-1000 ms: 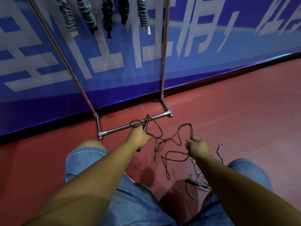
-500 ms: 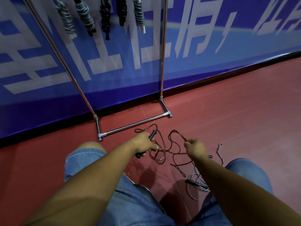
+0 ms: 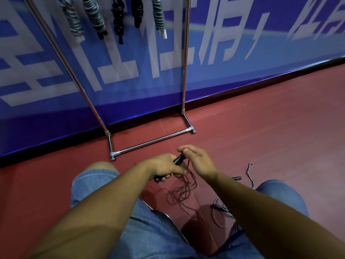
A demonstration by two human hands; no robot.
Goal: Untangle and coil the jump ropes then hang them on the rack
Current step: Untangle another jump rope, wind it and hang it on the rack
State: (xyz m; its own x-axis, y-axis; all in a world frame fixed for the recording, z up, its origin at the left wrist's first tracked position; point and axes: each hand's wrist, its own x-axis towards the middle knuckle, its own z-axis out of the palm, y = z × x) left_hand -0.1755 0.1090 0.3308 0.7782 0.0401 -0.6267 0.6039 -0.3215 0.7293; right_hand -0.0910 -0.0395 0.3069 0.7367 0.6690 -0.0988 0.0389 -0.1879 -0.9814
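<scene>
Left hand [image 3: 161, 166], right hand [image 3: 198, 162] hold jump rope [image 3: 178, 159], cord dangling below.

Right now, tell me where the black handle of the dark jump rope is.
Head view, centre: the black handle is gripped in the left hand, its tip beside the right hand, on the near side of the rack's floor bar.

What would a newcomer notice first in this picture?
The two hands meet at centre: the left hand grips a black jump rope handle while the right hand pinches the dark cord at its tip, loops dangling between the knees. Behind, a chrome rack stands against a blue banner, with coiled jump ropes hanging at the top.
</scene>
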